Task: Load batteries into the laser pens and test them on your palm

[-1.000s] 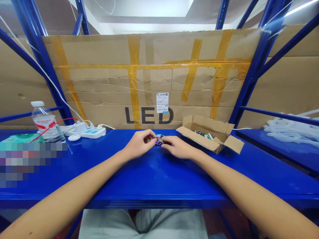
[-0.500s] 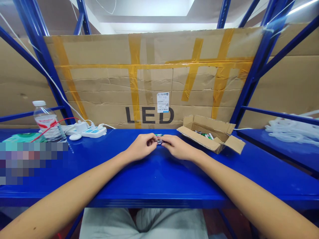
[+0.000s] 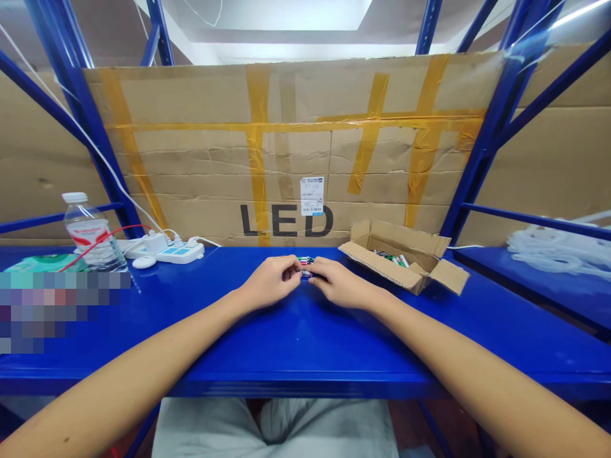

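My left hand point(image 3: 272, 280) and my right hand point(image 3: 340, 282) meet at the middle of the blue table, fingertips almost touching. Between their pinched fingers is a small shiny cylinder, seemingly a battery point(image 3: 306, 273). Just behind it, between the fingertips, shows a group of small green, red and silver cylinders point(image 3: 305, 260) that also look like batteries. Fingers cover most of them, so their number is unclear. To the right stands an open cardboard box point(image 3: 382, 268) with several similar green and silver batteries point(image 3: 394, 258) inside.
On the left are a water bottle point(image 3: 90, 232), a green packet point(image 3: 45, 263), and a white power strip point(image 3: 179, 253) with plugs and cables. A large cardboard sheet point(image 3: 210, 184) walls off the back. Blue rack posts point(image 3: 482, 165) flank the table point(image 3: 296, 343); clear tubing point(image 3: 558, 248) lies far right.
My right fingers have shifted slightly over the small pieces. A red part now shows behind the front cylinder. Both arms stay nearly in place.
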Demonstrator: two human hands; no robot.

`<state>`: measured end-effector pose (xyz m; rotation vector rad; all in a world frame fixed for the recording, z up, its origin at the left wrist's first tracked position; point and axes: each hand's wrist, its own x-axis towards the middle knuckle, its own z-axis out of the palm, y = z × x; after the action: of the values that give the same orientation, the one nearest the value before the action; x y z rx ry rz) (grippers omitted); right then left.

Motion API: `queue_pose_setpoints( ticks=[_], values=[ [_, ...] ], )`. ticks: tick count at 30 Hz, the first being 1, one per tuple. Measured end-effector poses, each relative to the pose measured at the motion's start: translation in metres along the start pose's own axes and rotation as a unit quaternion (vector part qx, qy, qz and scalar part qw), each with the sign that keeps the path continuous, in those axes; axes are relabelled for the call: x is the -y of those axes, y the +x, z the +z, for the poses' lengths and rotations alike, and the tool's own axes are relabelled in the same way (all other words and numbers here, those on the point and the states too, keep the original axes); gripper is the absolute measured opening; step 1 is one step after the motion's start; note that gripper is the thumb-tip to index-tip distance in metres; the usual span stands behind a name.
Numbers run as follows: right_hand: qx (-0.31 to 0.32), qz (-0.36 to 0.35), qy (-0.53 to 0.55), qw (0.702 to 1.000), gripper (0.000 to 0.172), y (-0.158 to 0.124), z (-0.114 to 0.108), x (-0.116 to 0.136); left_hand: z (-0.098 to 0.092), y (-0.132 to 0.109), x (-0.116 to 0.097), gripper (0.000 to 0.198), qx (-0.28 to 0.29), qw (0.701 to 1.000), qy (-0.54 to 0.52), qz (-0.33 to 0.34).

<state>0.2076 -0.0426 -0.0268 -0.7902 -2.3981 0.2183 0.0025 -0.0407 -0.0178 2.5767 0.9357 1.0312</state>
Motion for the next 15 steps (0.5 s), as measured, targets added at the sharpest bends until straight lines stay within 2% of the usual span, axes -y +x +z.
queue_pose_setpoints(
  ticks=[3,6,15],
  values=[
    [-0.04,0.021,-0.008,0.999,0.023,-0.0019,0.0018,-0.0022,-0.0001,0.0003,0.0,0.007,0.008,1.0,-0.013,-0.008],
    [-0.072,0.006,-0.014,0.997,0.017,-0.0021,0.0015,-0.0029,0.0,0.0004,0.0004,0.007,0.019,0.999,-0.032,-0.014],
    [-0.088,-0.031,0.014,0.996,0.008,-0.002,-0.0025,-0.004,0.0024,0.0002,0.0012,0.007,0.018,0.998,-0.062,-0.024]
  ],
)
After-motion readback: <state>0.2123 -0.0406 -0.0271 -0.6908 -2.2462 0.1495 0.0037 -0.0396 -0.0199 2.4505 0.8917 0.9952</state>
